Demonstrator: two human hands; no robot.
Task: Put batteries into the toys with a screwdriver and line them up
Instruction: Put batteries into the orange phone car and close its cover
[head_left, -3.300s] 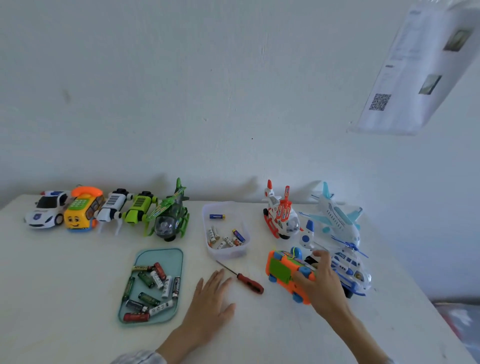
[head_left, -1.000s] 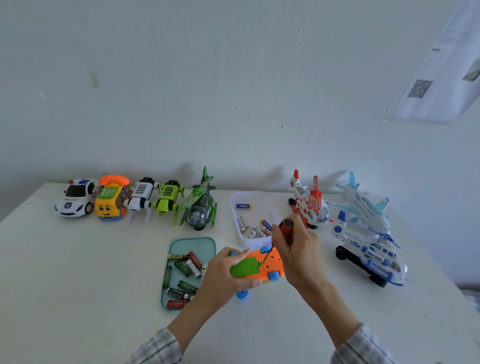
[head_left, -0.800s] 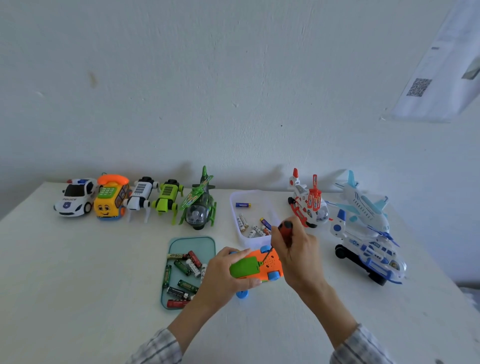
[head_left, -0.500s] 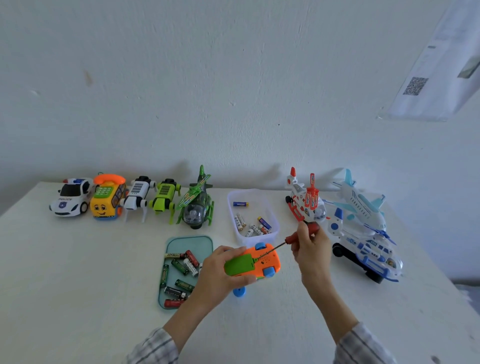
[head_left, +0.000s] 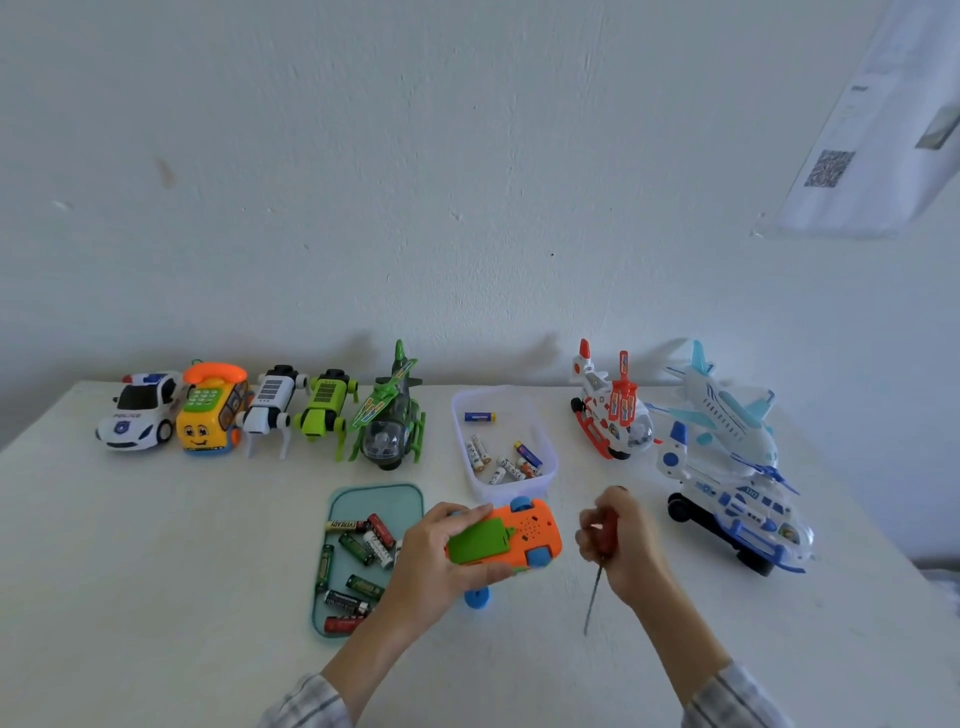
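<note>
Gripping orange toy car (head_left: 524, 535), left hand (head_left: 441, 556); right hand (head_left: 623, 545) fingers clasp screwdriver (head_left: 597, 566), bare table (head_left: 156, 571) left.

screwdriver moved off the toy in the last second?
Yes. The screwdriver in the right hand swung right, away from the orange toy car and clear battery tub; its tip now points down at the table.

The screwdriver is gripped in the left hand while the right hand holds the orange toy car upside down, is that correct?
Not quite: the hands are swapped. In the head view the right hand grips the screwdriver, and the left hand holds the orange toy car upside down.
</note>
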